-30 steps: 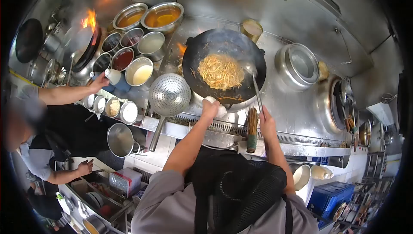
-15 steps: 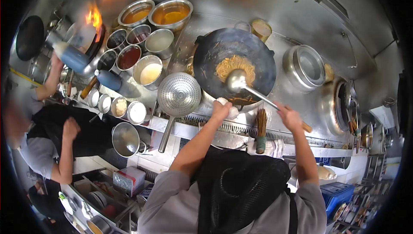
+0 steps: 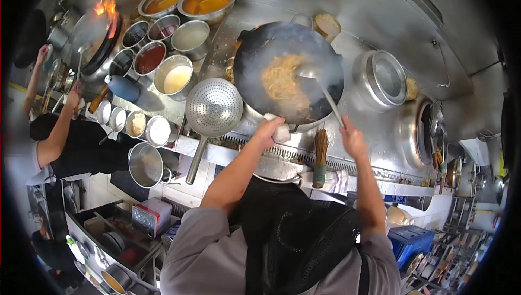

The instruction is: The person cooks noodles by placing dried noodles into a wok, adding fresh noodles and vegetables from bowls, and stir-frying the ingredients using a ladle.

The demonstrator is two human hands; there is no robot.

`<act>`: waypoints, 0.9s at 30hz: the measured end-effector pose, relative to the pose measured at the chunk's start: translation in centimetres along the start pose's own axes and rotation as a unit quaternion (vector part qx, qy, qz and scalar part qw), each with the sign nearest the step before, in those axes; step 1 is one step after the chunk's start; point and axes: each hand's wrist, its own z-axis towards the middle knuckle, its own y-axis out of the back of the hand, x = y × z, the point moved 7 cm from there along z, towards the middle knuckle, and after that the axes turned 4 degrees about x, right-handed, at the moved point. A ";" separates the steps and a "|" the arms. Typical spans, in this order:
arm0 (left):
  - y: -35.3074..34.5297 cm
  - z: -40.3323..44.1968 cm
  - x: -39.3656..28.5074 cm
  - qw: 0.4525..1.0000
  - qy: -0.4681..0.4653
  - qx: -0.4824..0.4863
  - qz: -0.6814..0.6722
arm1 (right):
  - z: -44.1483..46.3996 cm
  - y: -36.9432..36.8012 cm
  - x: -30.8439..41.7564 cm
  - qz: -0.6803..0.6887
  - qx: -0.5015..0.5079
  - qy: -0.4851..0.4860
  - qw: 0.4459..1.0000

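Observation:
My left hand (image 3: 266, 132) is closed on a folded white cloth (image 3: 281, 134) at the near rim of the dark wok (image 3: 251, 91). Noodles (image 3: 283, 81) lie in the wok, blurred by motion and steam. In my right hand (image 3: 353, 139) is the handle of a long metal ladle (image 3: 329, 97); its bowl is inside the wok, at the right side of the noodles. A bundled bamboo brush (image 3: 321, 156) stands between my forearms at the counter's front edge. Left of the wok rests a perforated strainer (image 3: 214, 108), its handle pointing toward me.
Sauce pots (image 3: 150, 58) and two bowls of amber liquid (image 3: 207, 2) stand back left. Nested metal pots (image 3: 388, 78) are on the right. At far left, a co-worker's arm (image 3: 56, 138) works near a flaming wok (image 3: 103, 45). A blue bottle (image 3: 122, 88) lies among the containers.
Thick steam now rises from the wok, and the noodles have spread and blurred. My ladle has shifted to their right side. The co-worker's bottle is gone from hand; a ladle shows there instead.

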 end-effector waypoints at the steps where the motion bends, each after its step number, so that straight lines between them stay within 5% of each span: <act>1: -0.4 -0.3 -0.5 1.000 -0.006 -0.002 0.004 | -0.2 0.1 1.6 0.002 -0.005 0.004 1.000; 5: -0.3 -0.1 -0.2 0.998 -0.049 -0.034 0.032 | -5.8 2.1 3.0 0.035 -0.106 0.035 0.993; 7: -0.5 0.0 -0.4 0.995 -0.037 -0.068 0.055 | -7.3 1.5 -0.2 0.008 0.004 -0.106 0.994; 8: -0.4 -0.3 0.2 0.990 -0.106 -0.072 0.053 | -7.8 2.2 0.7 -0.016 -0.060 0.022 0.998; 10: -1.1 -0.4 -0.8 0.984 -0.163 -0.059 0.036 | -6.4 2.6 1.6 0.019 -0.061 0.040 0.997; 12: -1.1 -2.2 0.4 0.988 -0.103 -0.045 0.104 | -9.3 3.4 4.0 0.071 0.053 -0.048 0.995; 14: -6.1 -9.3 -1.4 0.989 -0.125 -0.039 0.071 | -11.7 6.3 5.5 0.064 0.063 0.038 0.995; 15: -6.3 -12.5 -0.1 0.992 -0.111 -0.048 0.032 | -13.0 8.2 5.3 0.085 0.204 -0.119 0.968; 16: -5.4 -13.5 0.9 0.993 -0.096 -0.046 0.042 | -14.3 10.0 5.8 0.126 0.242 -0.076 0.959; 18: -6.1 -13.8 0.3 0.992 -0.084 -0.089 0.044 | -15.0 11.9 6.8 0.092 0.343 -0.145 0.923; 20: -4.8 -11.1 0.0 0.994 -0.070 -0.065 0.060 | -13.0 10.4 7.1 0.079 0.255 -0.017 0.963; 23: -2.2 -11.0 4.3 0.984 -0.130 -0.047 0.109 | -10.7 6.3 6.2 0.023 0.185 -0.009 0.982; 27: 2.0 -15.0 8.6 0.982 -0.072 -0.027 0.170 | -11.8 8.5 5.7 0.032 0.204 0.016 0.978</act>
